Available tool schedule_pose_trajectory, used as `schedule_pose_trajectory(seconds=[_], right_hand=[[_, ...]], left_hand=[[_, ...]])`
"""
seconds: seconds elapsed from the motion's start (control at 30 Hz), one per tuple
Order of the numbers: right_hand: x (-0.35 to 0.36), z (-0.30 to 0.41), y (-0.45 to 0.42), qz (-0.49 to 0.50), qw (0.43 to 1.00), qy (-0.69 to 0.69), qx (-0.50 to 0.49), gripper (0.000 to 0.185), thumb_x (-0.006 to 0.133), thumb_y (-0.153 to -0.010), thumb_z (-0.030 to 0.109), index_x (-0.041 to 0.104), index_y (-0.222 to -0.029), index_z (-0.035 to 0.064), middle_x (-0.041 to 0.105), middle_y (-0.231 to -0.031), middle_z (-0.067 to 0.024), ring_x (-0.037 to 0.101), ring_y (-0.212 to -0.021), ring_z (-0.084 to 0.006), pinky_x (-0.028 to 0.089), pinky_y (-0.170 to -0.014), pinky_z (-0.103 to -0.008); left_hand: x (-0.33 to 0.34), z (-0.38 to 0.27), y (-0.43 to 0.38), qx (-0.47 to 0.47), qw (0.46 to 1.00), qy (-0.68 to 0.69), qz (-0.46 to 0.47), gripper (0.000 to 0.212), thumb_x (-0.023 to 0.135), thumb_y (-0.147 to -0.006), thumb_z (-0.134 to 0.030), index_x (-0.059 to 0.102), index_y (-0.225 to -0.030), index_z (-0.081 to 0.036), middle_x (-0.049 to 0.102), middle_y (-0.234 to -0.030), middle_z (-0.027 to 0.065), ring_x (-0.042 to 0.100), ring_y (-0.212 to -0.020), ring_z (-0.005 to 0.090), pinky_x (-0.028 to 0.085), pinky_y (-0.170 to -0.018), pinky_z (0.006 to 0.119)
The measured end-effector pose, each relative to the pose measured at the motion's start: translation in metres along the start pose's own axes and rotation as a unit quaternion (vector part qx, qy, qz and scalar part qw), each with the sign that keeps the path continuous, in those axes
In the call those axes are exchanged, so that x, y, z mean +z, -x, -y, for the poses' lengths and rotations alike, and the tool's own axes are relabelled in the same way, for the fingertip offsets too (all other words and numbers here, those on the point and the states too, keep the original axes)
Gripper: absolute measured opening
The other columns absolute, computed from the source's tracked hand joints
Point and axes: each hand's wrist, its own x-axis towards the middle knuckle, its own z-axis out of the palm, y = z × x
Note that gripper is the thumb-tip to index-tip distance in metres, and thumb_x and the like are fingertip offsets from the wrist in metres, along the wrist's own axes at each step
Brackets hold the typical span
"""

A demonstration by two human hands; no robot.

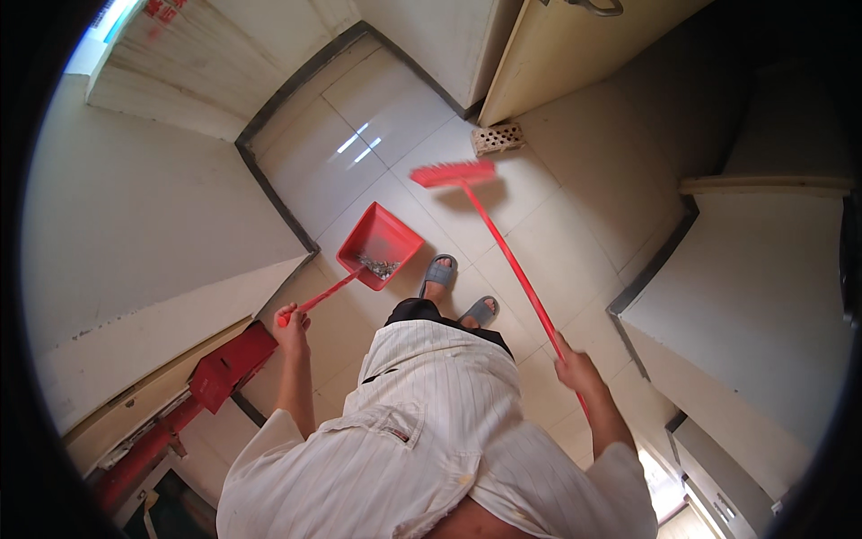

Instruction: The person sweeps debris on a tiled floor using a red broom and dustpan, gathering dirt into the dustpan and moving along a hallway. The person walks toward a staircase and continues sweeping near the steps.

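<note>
My left hand grips the end of the handle of a red long-handled dustpan. A small heap of grey debris lies inside the pan, close to where the handle joins it. In my right hand is the red stick of a broom, which slants away from me. The broom's red bristle head is blurred and seems raised a little, with a shadow beneath it. It is beyond the dustpan and to its right, apart from it.
A perforated brick sits on the tiled floor at the foot of an open door. Grey slippers are on my feet. A red box is by the left wall; another wall stands right.
</note>
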Motion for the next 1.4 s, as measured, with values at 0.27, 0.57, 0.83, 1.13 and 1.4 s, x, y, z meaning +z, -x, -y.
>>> schedule_pose_trajectory(seconds=[0.27,0.57,0.83,1.13,1.4], right_hand=[[0.002,0.140,-0.259,-0.052,0.986,0.048,-0.148,0.051,0.046,-0.087,0.019,0.033,-0.136,0.0203,0.063,-0.087,-0.0207,0.061,-0.080,-0.0371,0.048,-0.071,-0.0475],[0.087,0.041,-0.199,0.014,0.999,0.039,0.010,0.067,0.047,-0.081,0.015,0.022,-0.140,0.0338,0.063,-0.093,-0.0188,0.063,-0.084,-0.0342,0.049,-0.073,-0.0447],[0.189,-0.157,0.108,0.040,0.974,0.013,0.223,0.064,0.047,-0.086,0.018,0.017,-0.142,0.0276,0.062,-0.082,-0.0233,0.062,-0.077,-0.0384,0.049,-0.069,-0.0462],[0.233,-0.146,0.296,-0.039,0.940,-0.187,0.283,0.052,0.048,-0.087,0.018,0.034,-0.137,0.0183,0.063,-0.081,-0.0183,0.061,-0.060,-0.0268,0.050,-0.053,-0.0386],[0.188,-0.203,0.087,-0.143,0.948,-0.149,0.242,0.053,0.043,-0.089,0.022,0.029,-0.139,0.0250,0.062,-0.101,-0.0201,0.063,-0.078,-0.0337,0.051,-0.070,-0.0412]], left_hand=[[-0.024,-0.004,0.019,-0.010,1.000,-0.016,-0.002,0.016,0.058,-0.082,-0.001,0.053,-0.095,-0.009,0.061,-0.095,0.0020,0.061,-0.074,0.0130,0.051,-0.062,0.025],[-0.070,0.016,0.019,-0.001,0.999,-0.049,0.022,0.017,0.057,-0.082,-0.002,0.052,-0.097,-0.008,0.058,-0.101,0.0031,0.060,-0.077,0.0134,0.051,-0.064,0.026],[-0.045,0.030,0.045,0.060,0.995,-0.057,0.054,0.016,0.059,-0.080,-0.001,0.054,-0.094,-0.007,0.057,-0.091,0.0021,0.057,-0.072,0.0101,0.048,-0.060,0.022],[-0.043,0.052,0.081,0.120,0.988,-0.026,0.098,0.014,0.059,-0.080,0.000,0.054,-0.092,-0.005,0.056,-0.086,0.0035,0.053,-0.066,0.0102,0.045,-0.056,0.021],[-0.068,0.046,0.115,0.104,0.986,-0.041,0.125,0.015,0.060,-0.080,-0.001,0.054,-0.093,-0.004,0.058,-0.091,0.0055,0.058,-0.071,0.0119,0.051,-0.060,0.023]])
